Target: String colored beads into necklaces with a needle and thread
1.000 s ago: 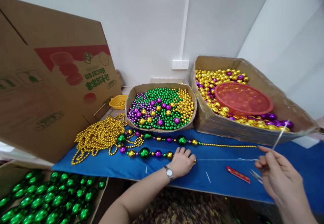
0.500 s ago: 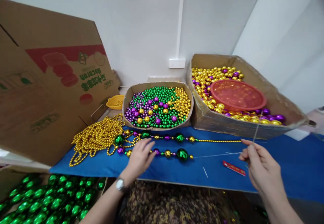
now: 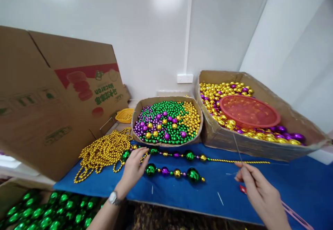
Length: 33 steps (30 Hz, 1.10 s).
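Note:
A strand of green, purple and gold beads (image 3: 177,173) lies bent back on itself on the blue cloth, its upper row (image 3: 189,155) running right into a line of small gold beads (image 3: 226,160). My left hand (image 3: 134,169) rests over the left bend, thumb and fingers apart, the fingertips close to or touching beads there. Beads under the palm are hidden. My right hand (image 3: 256,183) is closed, thumb against forefinger, on a thin straight needle (image 3: 237,146) that points up and left. A faint pale thread end (image 3: 231,174) shows beside its fingers.
Loose small beads fill a low carton (image 3: 199,133) behind the strand. A larger box (image 3: 229,141) at right holds gold and purple balls under a red basket (image 3: 249,110). Gold chains (image 3: 101,152) lie piled left, by a cardboard box (image 3: 85,126). Green balls (image 3: 49,211) sit lower left.
My left hand has shifted left along the strand. My right hand has moved left with the needle, now partly covering the red packet. The thread stretched from the lower row no longer shows. The view tilted up.

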Available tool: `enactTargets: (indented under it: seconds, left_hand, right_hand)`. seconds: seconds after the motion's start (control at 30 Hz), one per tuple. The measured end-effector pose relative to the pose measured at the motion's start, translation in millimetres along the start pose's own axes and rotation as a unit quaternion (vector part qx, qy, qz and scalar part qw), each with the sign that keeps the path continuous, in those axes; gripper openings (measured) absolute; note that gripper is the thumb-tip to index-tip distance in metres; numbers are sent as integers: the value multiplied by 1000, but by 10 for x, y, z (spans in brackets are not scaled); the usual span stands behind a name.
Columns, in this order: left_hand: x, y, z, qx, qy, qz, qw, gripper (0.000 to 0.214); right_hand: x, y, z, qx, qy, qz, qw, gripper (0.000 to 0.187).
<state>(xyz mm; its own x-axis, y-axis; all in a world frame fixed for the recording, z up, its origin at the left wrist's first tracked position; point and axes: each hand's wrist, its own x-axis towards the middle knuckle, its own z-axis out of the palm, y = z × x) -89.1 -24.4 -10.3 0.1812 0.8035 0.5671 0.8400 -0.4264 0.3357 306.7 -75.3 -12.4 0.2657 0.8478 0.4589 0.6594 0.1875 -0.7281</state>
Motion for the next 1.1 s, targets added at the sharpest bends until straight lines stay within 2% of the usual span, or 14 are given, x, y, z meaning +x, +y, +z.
enactTargets:
  seconds: [0.1,0.27,0.4,0.53,0.63,0.7,0.73,0.77,0.83,0.87,0.9,0.93,0.97,1.1]
  left_hand:
    - [349,185,185,-23,-21,23,999,25]
    - [963,359,629,40,-185,-16,982,22]
    - [1259,373,936,29,-211,-61,975,16]
    - [1293,359,982,-45,-205,-89,974,19]
    - [1154,420,863,-122,-188,-100,969,23]
    - [996,505,756,-219,-174,-123,952,29]
    - [907,556,705,-309,-163,-149,925,31]
    - [817,610,658,-417,-146,-184,878,31]
    - [650,714,584,-624,-109,-256,730,30]
    - [580,762,559,-690,-95,-282,660,31]
    - [521,805,541,-723,-90,-298,616,31]
    - [474,843,529,-740,-87,-307,592,31]
    - [438,876,521,-747,-85,-311,581,31]
    - [374,965,503,-749,-78,-311,579,31]
  right_hand:
    - [-47,27,61,-8,-15,-19,1000,34]
    - [-120,-64,152,0,-46,-39,998,36]
    - [-202,-101,236,20,-59,-64,996,33]
    - [-291,-86,301,28,-66,-99,993,29]
    - [-333,-107,337,8,-59,-144,988,25]
    - [-354,-140,367,-10,-50,-178,983,23]
    - [-365,-160,385,-17,-49,-194,980,23]
    - [-376,-180,404,-21,-49,-211,976,23]
    - [-403,-224,439,-27,-49,-242,969,23]
    - [-416,-244,453,-30,-49,-254,965,23]
    - [-429,-263,463,-35,-49,-264,963,23]
    - [-441,-278,468,-39,-49,-273,960,23]
    - [-452,-289,470,-43,-48,-280,958,23]
    - [-478,-283,457,-59,-46,-290,954,24]
